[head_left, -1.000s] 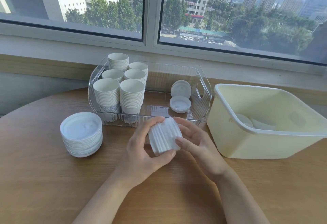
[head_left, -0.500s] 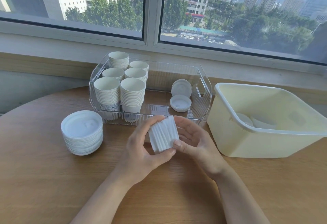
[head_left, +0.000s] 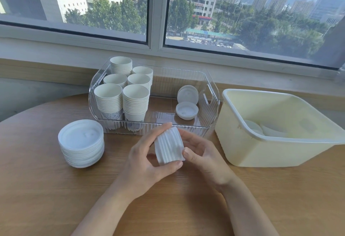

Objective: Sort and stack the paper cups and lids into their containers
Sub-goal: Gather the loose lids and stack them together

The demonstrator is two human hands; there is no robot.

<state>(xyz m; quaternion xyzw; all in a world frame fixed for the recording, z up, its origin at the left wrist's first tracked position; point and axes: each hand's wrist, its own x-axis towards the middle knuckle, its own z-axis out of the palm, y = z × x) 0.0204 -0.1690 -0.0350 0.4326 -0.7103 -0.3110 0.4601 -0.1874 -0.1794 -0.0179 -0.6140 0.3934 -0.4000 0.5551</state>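
Observation:
Both hands hold a short stack of small white lids (head_left: 169, 145) on edge, just above the table and in front of the clear bin (head_left: 211, 122). My left hand (head_left: 147, 163) grips it with the thumb under and the fingers over its left end. My right hand (head_left: 203, 153) cups its right end, thumb against the lowest lid. Inside the clear bin, several stacks of white paper cups (head_left: 124, 94) fill the left half, and small lids (head_left: 187, 103) lie at the right, some leaning on the wall. A stack of large white lids (head_left: 81, 143) sits on the table at the left.
A cream plastic tub (head_left: 248, 151) stands at the right with a few white lids (head_left: 261, 130) in its bottom. The wooden table (head_left: 37, 198) runs up to a wall ledge and a window behind the bins.
The lid stack has turned slightly between my hands, which stay in about the same place. The view has dipped a little.

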